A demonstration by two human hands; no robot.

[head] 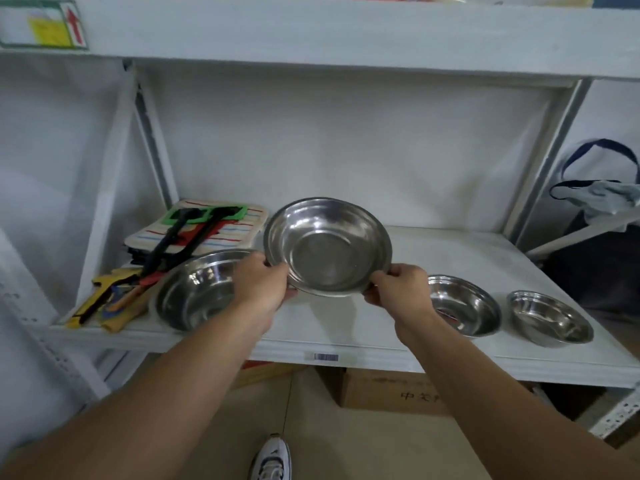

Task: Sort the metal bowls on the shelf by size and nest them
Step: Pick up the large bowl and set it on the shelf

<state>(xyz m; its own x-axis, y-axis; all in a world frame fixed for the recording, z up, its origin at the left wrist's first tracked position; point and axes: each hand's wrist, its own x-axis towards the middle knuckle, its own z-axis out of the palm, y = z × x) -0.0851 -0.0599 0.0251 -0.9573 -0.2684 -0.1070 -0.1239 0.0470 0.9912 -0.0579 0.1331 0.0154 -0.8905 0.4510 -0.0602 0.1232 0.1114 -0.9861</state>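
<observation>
White wall (346, 150), beige floor (346, 445), cardboard box (388, 393) below.

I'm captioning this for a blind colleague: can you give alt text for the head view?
Both hands, left and right, hold a tilted metal bowl above a white shelf. Three more bowls rest there: one left, two right.

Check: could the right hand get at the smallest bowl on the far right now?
Probably not yet: the right hand and left hand both hold the lifted bowl. Nothing blocks the smallest bowl.
</observation>
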